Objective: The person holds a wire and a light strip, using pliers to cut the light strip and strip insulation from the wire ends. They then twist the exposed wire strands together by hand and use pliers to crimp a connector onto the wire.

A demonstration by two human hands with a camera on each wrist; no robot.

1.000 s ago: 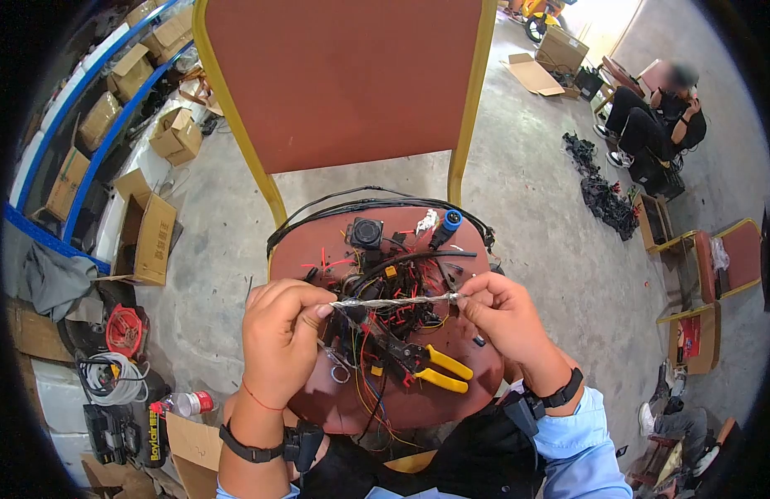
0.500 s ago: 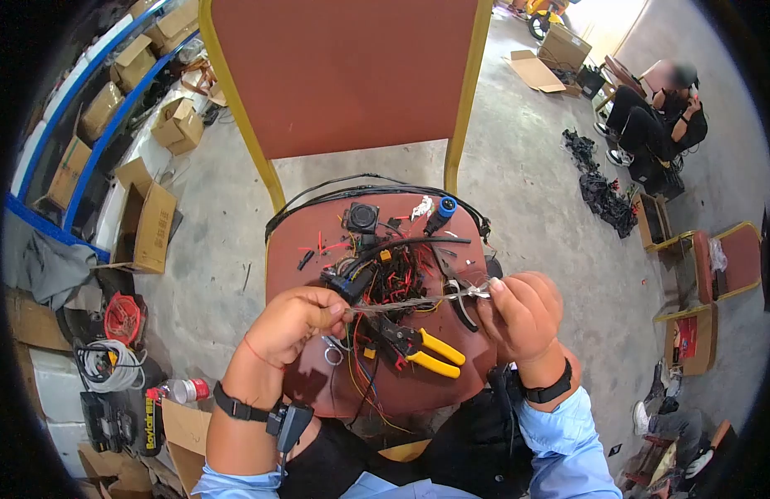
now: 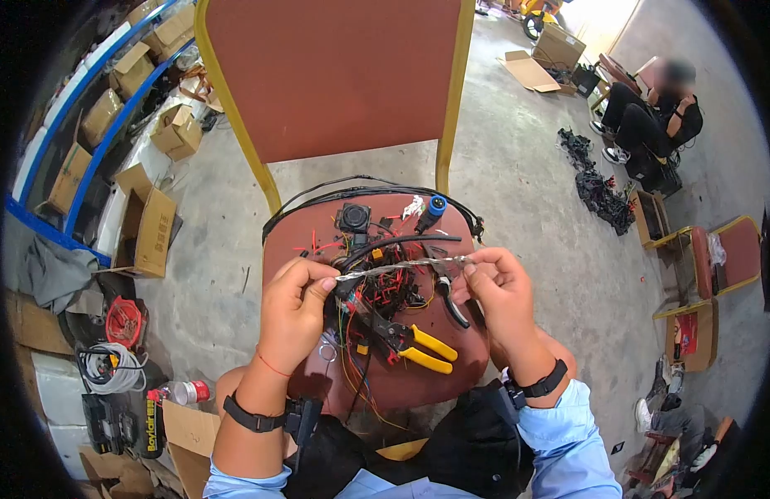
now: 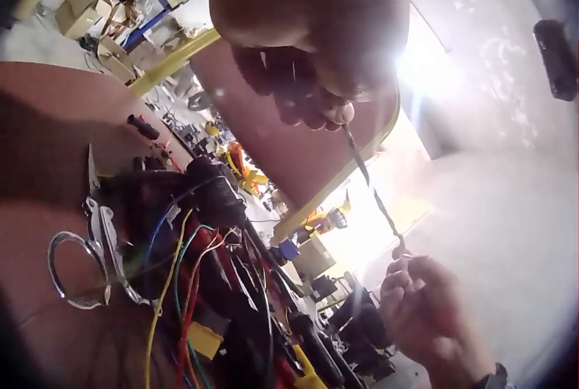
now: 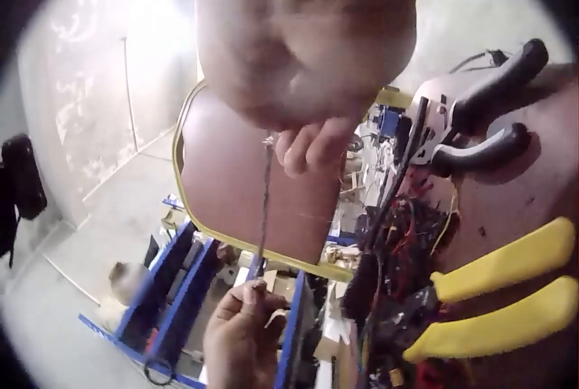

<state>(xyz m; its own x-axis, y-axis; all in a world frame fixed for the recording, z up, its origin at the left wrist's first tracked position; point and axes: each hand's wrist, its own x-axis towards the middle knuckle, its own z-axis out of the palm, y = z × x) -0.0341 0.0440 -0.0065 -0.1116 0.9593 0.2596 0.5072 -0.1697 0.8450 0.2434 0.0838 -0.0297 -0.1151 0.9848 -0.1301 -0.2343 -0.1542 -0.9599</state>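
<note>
A twisted silvery strand (image 3: 401,266) stretches between both hands above the chair seat. The left hand (image 3: 295,312) pinches its left end between thumb and index finger; the right hand (image 3: 508,299) pinches the other end the same way. In the left wrist view the strand (image 4: 369,181) runs from the near fingers down to the right hand (image 4: 430,312). Beneath it lies a heap of black and red wires (image 3: 393,291). Yellow-handled pliers (image 3: 428,349) lie in front of the heap, and black-handled pliers (image 3: 453,306) beside the right hand.
The red chair seat (image 3: 418,391) also bears a black square part (image 3: 353,218), a blue connector (image 3: 435,208) and scissors (image 4: 104,253). Black cable loops around its back edge. Boxes (image 3: 148,224) and blue shelving stand at left. A person (image 3: 651,125) sits at upper right.
Both hands rose away from the seat's front after dipping. The right hand's fingers changed from a bunched hold to a fingertip pinch. The strand now bows slightly upward.
</note>
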